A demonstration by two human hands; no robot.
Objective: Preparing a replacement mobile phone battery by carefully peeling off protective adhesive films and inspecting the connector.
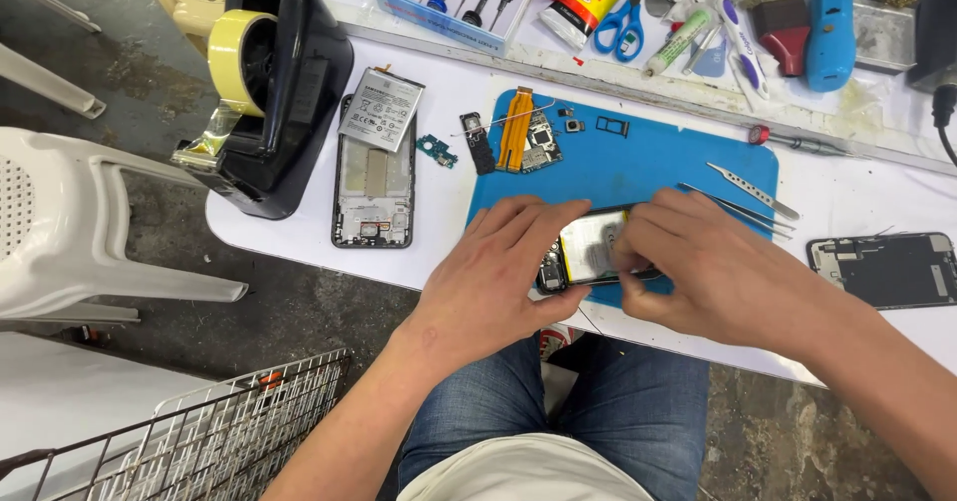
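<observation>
Opened phone [588, 250] on the blue mat [638, 157]: glossy, reflective metal plate, dark plastic frame. The mat itself looks matt and rubbery. Right of the mat, tweezers [753, 190] of bright polished metal; left of it, a glossy black plastic tape dispenser [284, 92]. The bench [857, 197] beneath the mat is smooth white laminate.

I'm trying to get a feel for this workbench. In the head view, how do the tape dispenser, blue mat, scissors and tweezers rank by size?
1. Blue mat, partly hidden by the hands
2. Tape dispenser
3. Scissors and tweezers: they look about alike, so I won't rank them.
</observation>
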